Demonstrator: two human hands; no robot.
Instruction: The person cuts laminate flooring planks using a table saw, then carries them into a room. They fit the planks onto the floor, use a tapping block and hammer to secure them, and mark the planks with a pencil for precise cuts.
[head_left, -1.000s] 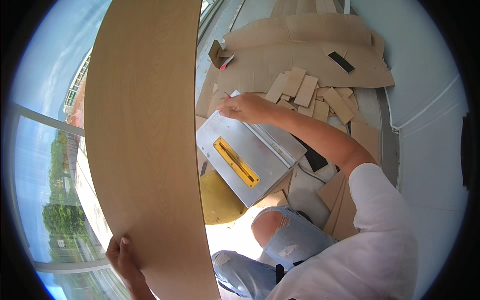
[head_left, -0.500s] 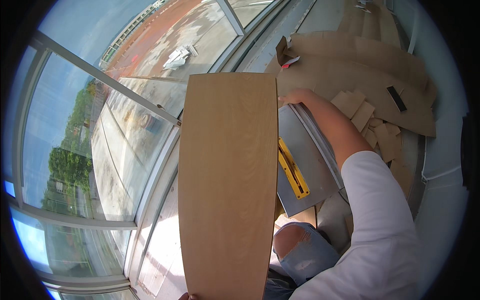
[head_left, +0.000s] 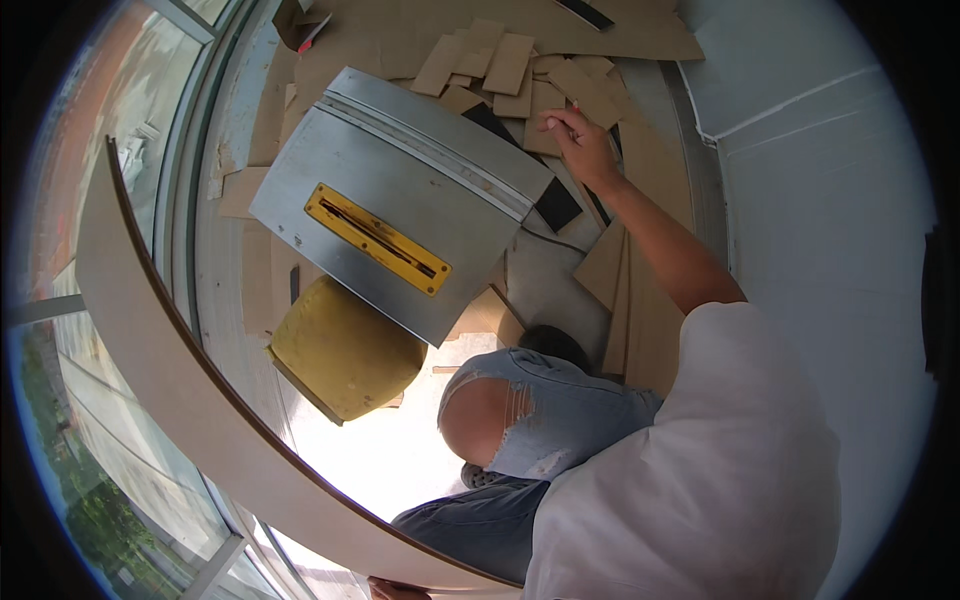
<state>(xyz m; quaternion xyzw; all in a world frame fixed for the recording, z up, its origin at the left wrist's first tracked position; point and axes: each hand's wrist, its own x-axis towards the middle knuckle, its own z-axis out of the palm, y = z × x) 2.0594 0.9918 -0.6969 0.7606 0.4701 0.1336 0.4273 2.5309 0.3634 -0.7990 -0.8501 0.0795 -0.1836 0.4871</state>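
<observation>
A long wood-faced board (head_left: 190,385) stands tilted along my left side, its dark edge curving across the view. My left hand (head_left: 397,590) grips its near end, with only some fingers showing at the bottom rim. My right hand (head_left: 583,145) is raised beyond the right end of a table saw (head_left: 400,180). Its fingers are curled, and a tiny red tip shows above them; what they hold is too small to name. In the saw's grey metal top sits a yellow slotted insert (head_left: 378,240). A yellow curved housing (head_left: 350,350) juts out below the top.
Several wooden offcuts (head_left: 510,65) lie heaped beyond the saw, over brown sheeting (head_left: 400,40). Longer boards (head_left: 655,300) lie on the right, by a pale wall (head_left: 800,200). Framed windows (head_left: 180,100) line the left side. My bent knee (head_left: 475,420) is close to the saw.
The board has swung left and tilted, uncovering the saw. My right hand has left the saw's far edge and moved right, fingers curled. The view has turned right.
</observation>
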